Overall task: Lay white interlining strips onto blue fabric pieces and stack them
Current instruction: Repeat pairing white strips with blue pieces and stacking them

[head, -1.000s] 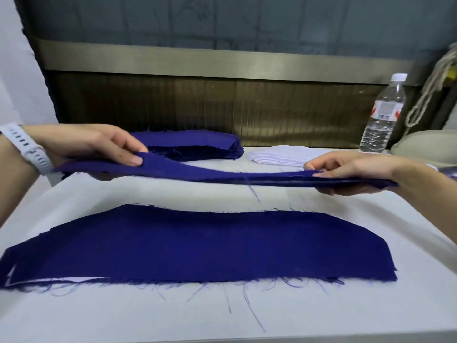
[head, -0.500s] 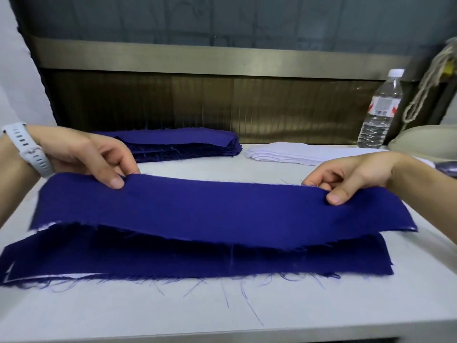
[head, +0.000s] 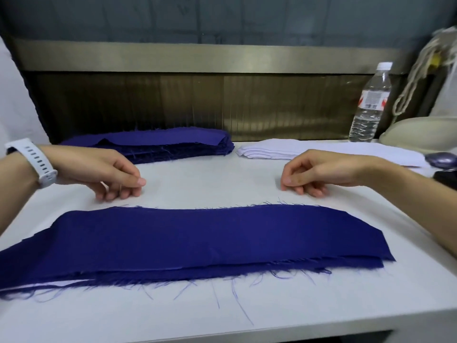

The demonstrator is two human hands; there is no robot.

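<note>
A long blue fabric piece [head: 193, 238] lies flat on top of another blue piece near the table's front edge, with a sliver of white interlining [head: 61, 284] showing at the lower left. My left hand [head: 108, 172] hovers just behind its left part, fingers loosely curled, holding nothing. My right hand [head: 314, 172] hovers behind its right part in the same loose curl, also free of the cloth. A pile of blue fabric pieces [head: 160, 142] sits at the back left. A stack of white interlining strips [head: 272, 151] lies at the back, right of the middle.
The white table [head: 222, 179] ends at a front edge close to me. A clear water bottle [head: 369, 105] stands at the back right beside a pale rounded object [head: 420, 134]. A metal panel runs along the back. A dark object [head: 442, 159] lies at the right edge.
The blue piece I held stretched between both hands has been lowered onto the lying blue piece. Both hands have let go and drawn back behind it.
</note>
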